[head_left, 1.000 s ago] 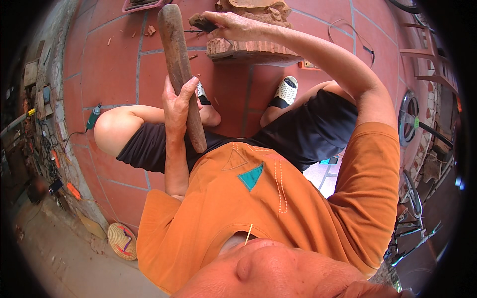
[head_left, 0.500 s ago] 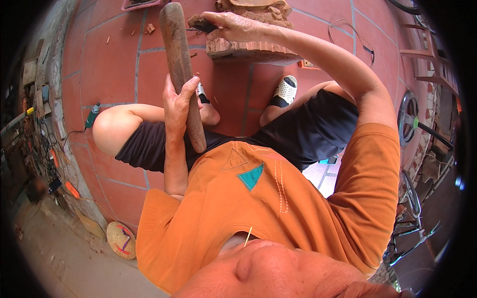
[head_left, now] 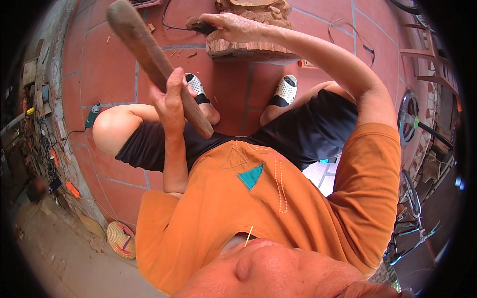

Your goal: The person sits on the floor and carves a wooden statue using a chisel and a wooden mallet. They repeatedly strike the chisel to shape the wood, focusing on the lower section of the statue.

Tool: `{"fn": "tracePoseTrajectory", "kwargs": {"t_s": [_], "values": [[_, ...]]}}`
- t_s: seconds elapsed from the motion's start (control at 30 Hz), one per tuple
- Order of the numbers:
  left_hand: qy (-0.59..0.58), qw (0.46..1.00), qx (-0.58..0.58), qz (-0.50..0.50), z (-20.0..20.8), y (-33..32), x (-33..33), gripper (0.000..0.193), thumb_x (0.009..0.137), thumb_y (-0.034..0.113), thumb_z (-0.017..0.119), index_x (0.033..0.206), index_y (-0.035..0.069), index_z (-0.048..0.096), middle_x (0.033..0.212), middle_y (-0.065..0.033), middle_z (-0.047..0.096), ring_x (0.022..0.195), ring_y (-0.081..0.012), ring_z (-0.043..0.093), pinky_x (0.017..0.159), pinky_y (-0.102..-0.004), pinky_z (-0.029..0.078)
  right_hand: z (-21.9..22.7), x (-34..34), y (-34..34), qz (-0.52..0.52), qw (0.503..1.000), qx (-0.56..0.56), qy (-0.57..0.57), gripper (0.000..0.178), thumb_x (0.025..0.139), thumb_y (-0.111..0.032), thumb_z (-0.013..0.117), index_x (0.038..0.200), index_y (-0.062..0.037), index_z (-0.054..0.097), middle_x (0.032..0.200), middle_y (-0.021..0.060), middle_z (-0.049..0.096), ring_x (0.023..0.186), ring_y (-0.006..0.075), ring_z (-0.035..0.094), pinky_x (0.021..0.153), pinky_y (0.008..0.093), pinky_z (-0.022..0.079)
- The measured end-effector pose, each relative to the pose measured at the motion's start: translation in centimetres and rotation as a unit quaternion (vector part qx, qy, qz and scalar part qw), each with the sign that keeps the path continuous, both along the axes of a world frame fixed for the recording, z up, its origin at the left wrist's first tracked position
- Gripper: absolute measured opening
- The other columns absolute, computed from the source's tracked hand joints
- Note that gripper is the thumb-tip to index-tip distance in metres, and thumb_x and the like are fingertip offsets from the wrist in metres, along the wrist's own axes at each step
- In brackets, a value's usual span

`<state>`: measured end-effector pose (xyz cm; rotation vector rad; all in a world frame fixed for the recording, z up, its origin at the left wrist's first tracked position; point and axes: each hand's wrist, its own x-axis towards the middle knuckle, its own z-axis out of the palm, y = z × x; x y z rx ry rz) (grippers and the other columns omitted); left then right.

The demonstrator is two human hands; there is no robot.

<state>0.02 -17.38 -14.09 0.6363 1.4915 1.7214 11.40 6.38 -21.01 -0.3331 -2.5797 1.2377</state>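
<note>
My left hand (head_left: pixel 170 103) is wrapped round a long wooden mallet (head_left: pixel 144 52), a club-like stick with a thick rounded far end. It slants from far left to near right, its narrow end over my lap. Beyond my feet, my right hand (head_left: pixel 228 27) grips what looks like a chisel (head_left: pixel 198 25), whose dark, worn handle end sticks out to the left. The hand hides its blade. Right beside and under that hand stands a carved wooden block (head_left: pixel 253 49) with a rough, ridged near side and curved carving on top.
Wood chips (head_left: pixel 151 27) lie on the red tiles left of the block. A green power tool (head_left: pixel 93 115) with a cord rests by my left knee. My sandalled feet (head_left: pixel 285 90) stand near the block. A chair (head_left: pixel 430 54) is at the far right, a straw hat (head_left: pixel 121 240) lower left.
The mallet's thick end has swung left and outward, and my left hand has shifted slightly left with it. My right hand stays almost still at the block.
</note>
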Motion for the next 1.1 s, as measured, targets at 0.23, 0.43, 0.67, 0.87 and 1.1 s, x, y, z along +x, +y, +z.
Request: {"fn": "tracePoseTrajectory", "kwargs": {"t_s": [0.23, 0.43, 0.67, 0.87, 1.1], "values": [[0.042, 0.987, -0.129, -0.083, -0.9, -0.4, -0.6, 0.034, 0.092, 0.025, 0.073, 0.108, 0.003, 0.053, 0.072, -0.0021, 0.057, 0.051, -0.0102, 0.055, 0.046, -0.0232, 0.047, 0.1, 0.3, -0.1, 0.008, 1.000, 0.008, -0.028, 0.050, 0.094, -0.020, 0.067, 0.137, -0.0048, 0.048, 0.097, 0.0206, 0.067, 0.092, 0.0361, 0.066, 0.079, 0.0451, 0.050], [0.002, 0.998, 0.053, 0.017, 1.4, -0.3, -0.8, 0.043, 0.097, 0.014, 0.065, 0.134, -0.001, 0.049, 0.076, -0.0064, 0.058, 0.056, -0.0131, 0.058, 0.053, -0.0254, 0.052, 0.4, 0.5, -0.2, 0.001, 1.000, -0.001, -0.025, 0.054, 0.094, -0.025, 0.069, 0.139, -0.0042, 0.047, 0.099, 0.0230, 0.066, 0.090, 0.0390, 0.064, 0.079, 0.0461, 0.049], [0.036, 0.983, -0.133, -0.121, -0.8, -0.1, 0.3, 0.030, 0.094, 0.021, 0.071, 0.111, 0.003, 0.053, 0.073, -0.0028, 0.058, 0.050, -0.0098, 0.056, 0.045, -0.0233, 0.047, 0.2, 0.2, -0.2, -0.006, 0.998, -0.019, -0.052, 0.051, 0.095, -0.022, 0.070, 0.138, -0.0060, 0.048, 0.104, 0.0203, 0.067, 0.094, 0.0350, 0.064, 0.083, 0.0442, 0.050], [-0.018, 0.994, -0.070, -0.086, -0.5, -0.1, -0.3, 0.030, 0.094, 0.022, 0.071, 0.107, 0.004, 0.051, 0.073, -0.0020, 0.057, 0.050, -0.0078, 0.054, 0.045, -0.0209, 0.047, 0.0, 0.6, 0.0, 0.005, 0.999, -0.030, -0.032, 0.049, 0.096, -0.021, 0.069, 0.138, -0.0066, 0.048, 0.108, 0.0201, 0.066, 0.098, 0.0325, 0.063, 0.086, 0.0431, 0.049], [-0.013, 0.995, -0.062, -0.078, 0.4, 0.1, -0.4, 0.031, 0.094, 0.022, 0.071, 0.108, 0.004, 0.051, 0.074, -0.0023, 0.057, 0.052, -0.0080, 0.055, 0.046, -0.0207, 0.047, -1.2, 0.8, 0.2, -0.022, 0.999, -0.033, 0.036, 0.046, 0.097, -0.022, 0.069, 0.136, -0.0068, 0.049, 0.105, 0.0142, 0.064, 0.095, 0.0252, 0.060, 0.084, 0.0397, 0.049]]}}
